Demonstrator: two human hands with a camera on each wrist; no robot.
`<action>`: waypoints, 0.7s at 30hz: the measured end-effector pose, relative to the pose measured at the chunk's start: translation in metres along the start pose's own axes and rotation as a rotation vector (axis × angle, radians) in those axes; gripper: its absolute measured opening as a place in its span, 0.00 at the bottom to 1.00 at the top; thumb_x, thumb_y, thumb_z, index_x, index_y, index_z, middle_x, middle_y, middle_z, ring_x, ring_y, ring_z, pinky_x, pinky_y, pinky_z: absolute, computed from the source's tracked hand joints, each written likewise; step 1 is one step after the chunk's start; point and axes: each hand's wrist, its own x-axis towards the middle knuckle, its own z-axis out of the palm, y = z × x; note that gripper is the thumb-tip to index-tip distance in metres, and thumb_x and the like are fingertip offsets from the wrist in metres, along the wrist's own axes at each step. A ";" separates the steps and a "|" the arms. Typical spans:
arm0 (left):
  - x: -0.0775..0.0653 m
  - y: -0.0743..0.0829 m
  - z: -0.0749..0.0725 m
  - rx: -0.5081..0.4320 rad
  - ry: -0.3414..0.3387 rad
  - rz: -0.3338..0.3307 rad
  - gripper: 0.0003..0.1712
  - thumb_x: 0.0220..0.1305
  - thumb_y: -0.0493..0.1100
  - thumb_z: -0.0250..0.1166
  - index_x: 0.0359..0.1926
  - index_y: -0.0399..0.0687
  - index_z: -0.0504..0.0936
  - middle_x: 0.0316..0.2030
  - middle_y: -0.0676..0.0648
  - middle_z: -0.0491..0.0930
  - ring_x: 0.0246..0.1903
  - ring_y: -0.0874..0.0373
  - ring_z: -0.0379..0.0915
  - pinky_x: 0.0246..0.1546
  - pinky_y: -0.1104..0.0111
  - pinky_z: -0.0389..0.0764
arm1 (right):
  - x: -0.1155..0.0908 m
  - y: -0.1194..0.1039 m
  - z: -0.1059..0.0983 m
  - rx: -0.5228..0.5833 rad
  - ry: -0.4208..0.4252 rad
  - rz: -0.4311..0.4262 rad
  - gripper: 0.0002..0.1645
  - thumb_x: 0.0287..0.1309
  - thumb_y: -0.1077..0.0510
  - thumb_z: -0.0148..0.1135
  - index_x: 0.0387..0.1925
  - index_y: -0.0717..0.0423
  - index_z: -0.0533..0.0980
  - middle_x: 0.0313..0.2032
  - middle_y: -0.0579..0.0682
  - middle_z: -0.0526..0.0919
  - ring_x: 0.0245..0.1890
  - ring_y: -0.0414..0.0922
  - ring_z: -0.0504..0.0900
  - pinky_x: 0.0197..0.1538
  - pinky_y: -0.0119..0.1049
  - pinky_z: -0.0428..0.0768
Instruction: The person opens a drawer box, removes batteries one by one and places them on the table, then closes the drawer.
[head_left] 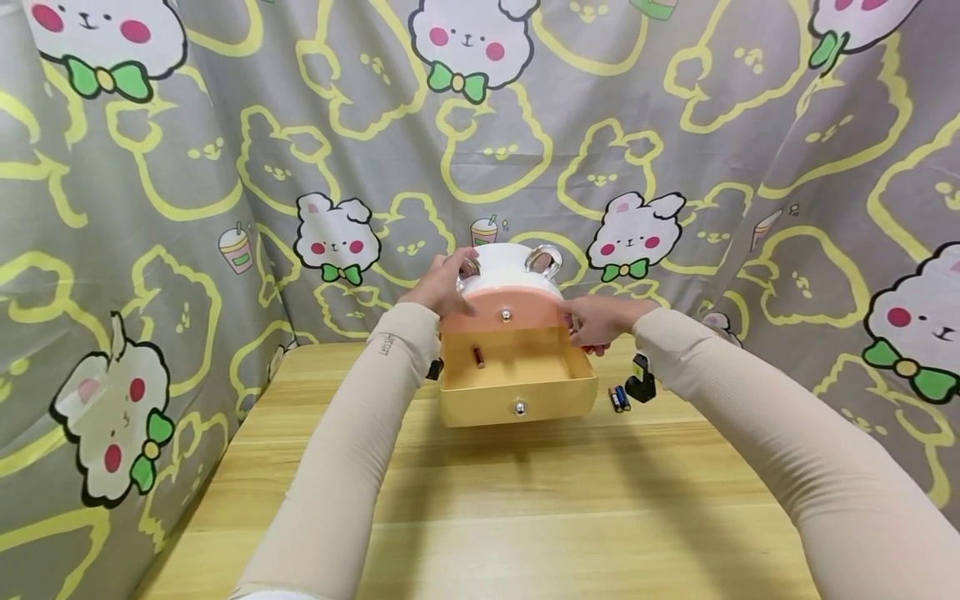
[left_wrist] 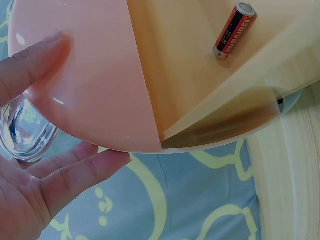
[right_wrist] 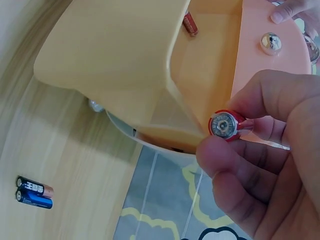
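A small storage box (head_left: 504,260) with a white top, silvery ear-like loops and a pink upper drawer (head_left: 491,304) stands in the middle of the head view. Its yellow lower drawer (head_left: 480,404) is pulled out toward me, and a red-and-black battery (left_wrist: 234,30) lies inside. My left hand (head_left: 441,285) grips the box's left side, thumb on the pink front and fingers along the side edge. At the box's right side, my right hand (right_wrist: 272,145) pinches a red battery (right_wrist: 223,125) between thumb and fingers, its end facing the right wrist camera.
Two batteries (head_left: 619,398), dark with blue and copper tones, lie side by side on the wooden table (head_left: 480,517), right of the drawer. A grey patterned curtain (head_left: 480,158) hangs close behind the box and along both sides.
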 end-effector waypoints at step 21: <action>-0.002 -0.001 0.000 -0.012 -0.003 0.020 0.54 0.42 0.33 0.79 0.67 0.62 0.60 0.59 0.41 0.61 0.53 0.49 0.64 0.56 0.55 0.70 | -0.015 0.029 0.001 0.038 0.026 0.057 0.07 0.59 0.64 0.55 0.38 0.58 0.66 0.23 0.53 0.78 0.20 0.47 0.79 0.28 0.41 0.80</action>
